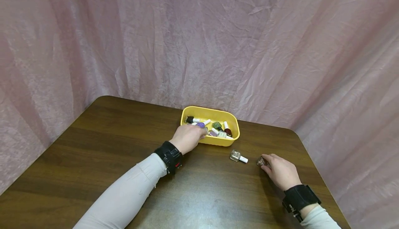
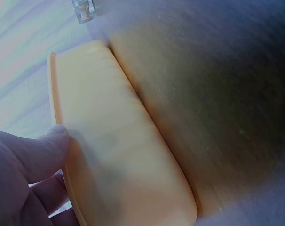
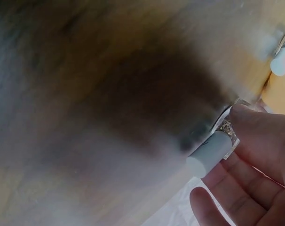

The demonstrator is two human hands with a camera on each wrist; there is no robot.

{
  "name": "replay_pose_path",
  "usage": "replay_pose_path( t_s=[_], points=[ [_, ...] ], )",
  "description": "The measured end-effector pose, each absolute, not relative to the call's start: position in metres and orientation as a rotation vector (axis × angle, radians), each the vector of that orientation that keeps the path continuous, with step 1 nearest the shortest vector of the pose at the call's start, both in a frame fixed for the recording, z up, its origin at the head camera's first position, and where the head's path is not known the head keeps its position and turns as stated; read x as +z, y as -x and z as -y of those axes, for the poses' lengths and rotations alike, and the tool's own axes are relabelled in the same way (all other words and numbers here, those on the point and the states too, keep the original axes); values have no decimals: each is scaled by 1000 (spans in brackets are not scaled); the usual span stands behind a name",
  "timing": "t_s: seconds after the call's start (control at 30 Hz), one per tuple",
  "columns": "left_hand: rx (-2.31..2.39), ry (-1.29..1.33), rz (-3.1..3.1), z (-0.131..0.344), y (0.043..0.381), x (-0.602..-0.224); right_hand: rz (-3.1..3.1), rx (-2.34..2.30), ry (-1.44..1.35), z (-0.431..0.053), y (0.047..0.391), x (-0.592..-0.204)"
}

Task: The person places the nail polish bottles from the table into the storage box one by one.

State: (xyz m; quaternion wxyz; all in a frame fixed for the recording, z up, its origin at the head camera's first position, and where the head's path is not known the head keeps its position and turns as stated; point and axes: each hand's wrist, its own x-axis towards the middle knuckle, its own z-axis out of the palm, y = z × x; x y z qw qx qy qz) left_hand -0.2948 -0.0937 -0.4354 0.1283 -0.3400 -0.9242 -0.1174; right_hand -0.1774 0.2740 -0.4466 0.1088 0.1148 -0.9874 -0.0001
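A yellow plastic bin point(image 1: 207, 111) stands toward the far edge of the table, nail polish bottles lying in it. My left hand point(image 1: 188, 137) grips its near rim; in the left wrist view the thumb point(image 2: 51, 148) presses the outer wall and the other fingers go over the rim. To the right, my right hand point(image 1: 282, 170) pinches a glittery nail polish bottle point(image 1: 261, 161) between thumb and fingers, its white cap point(image 3: 210, 153) pointing out in the right wrist view. Between bin and right hand, another glittery bottle point(image 1: 235, 155) lies on its side.
Inside the bin are bottles such as a green one point(image 1: 216, 126), a dark red one point(image 1: 228, 132) and a black one point(image 1: 189, 119). The brown wooden table point(image 1: 103, 146) has rounded far corners. Pink curtains point(image 1: 199, 42) hang close behind it.
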Motion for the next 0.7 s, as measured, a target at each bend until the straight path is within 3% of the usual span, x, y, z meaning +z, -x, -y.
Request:
replay_pose_path(
  t_s=[0.7],
  points=[
    [-358,983,2671,93,295,-437,2846,46,-344,-271,177,-438]
  ],
)
